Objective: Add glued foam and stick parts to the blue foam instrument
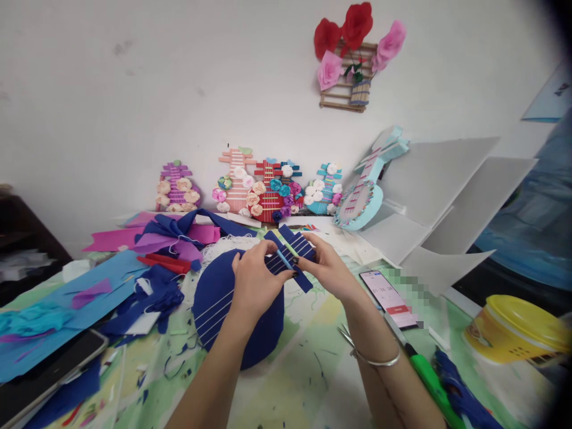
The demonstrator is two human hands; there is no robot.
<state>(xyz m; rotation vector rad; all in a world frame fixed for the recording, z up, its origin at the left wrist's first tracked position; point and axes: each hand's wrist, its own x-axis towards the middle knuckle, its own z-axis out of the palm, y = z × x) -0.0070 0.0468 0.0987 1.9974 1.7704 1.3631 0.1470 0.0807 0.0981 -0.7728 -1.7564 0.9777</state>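
A dark blue craft lute (263,336) with a round body and white strings lies at an angle over the table, its neck towards the far right. Closed about the left side of the neck, my left hand (254,280) has its thumb and fingers by a light blue strip (285,260). My right hand (328,268) grips the head of the lute from the right, thumb on top near the strip's end. A yellow-green strip (288,243) crosses the neck just beyond. Dark blue crosspieces (304,281) stick out at the sides. The undersides of the fingers are hidden.
Finished paper lutes (270,190) lean along the wall. Scissors (346,336), a phone (388,298), a green-handled cutter (429,381) and a yellow tub (518,328) are on the right. Coloured paper (102,292), white string (223,247) and a dark tablet-like device (49,375) lie left.
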